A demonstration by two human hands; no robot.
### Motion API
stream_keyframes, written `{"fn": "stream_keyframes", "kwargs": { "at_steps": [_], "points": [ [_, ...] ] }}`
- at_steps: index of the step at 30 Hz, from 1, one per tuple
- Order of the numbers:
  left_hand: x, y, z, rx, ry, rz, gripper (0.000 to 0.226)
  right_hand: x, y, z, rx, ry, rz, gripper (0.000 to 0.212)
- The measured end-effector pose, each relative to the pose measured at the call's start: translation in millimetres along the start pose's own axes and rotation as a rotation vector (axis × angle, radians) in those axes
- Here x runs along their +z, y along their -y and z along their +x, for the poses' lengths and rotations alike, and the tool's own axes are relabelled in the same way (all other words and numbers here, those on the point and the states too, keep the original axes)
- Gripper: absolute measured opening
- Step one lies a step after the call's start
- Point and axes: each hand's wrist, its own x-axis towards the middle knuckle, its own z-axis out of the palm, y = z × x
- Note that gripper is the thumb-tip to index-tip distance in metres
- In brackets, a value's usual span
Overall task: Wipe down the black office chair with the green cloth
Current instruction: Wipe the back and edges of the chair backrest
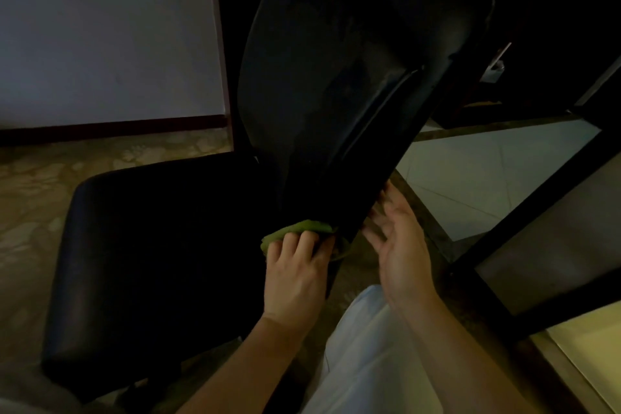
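The black office chair (161,245) fills the middle of the view, its padded seat at the left and its shiny backrest (336,77) rising up the centre. My left hand (295,276) presses the green cloth (289,232) against the lower end of the backrest, fingers curled over the cloth. My right hand (400,245) is beside the backrest's right edge, palm turned toward me and fingers spread, fingertips at the edge. It holds nothing.
A pale wall panel (100,27) with a dark skirting stands at the back left. A dark-framed table (537,245) runs along the right. Mottled floor (30,198) lies under the chair, white tiles (487,171) beyond. My light trouser leg (369,363) is at the bottom.
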Motion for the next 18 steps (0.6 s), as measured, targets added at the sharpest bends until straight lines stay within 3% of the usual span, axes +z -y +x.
{"fn": "stream_keyframes", "kwargs": {
  "at_steps": [3, 9, 18],
  "points": [
    [-3, 18, -13, -0.024, -0.002, -0.094, 0.043, -1, -1, 0, -0.005, -0.002, 0.006, 0.043],
    [-39, 13, 0, -0.252, -0.145, -0.444, 0.038, 2, -5, 1, -0.016, -0.007, 0.009, 0.045],
    [11, -6, 9, -0.198, -0.030, -0.550, 0.045, 1, -3, 1, -0.010, 0.016, 0.039, 0.043]
  ]
}}
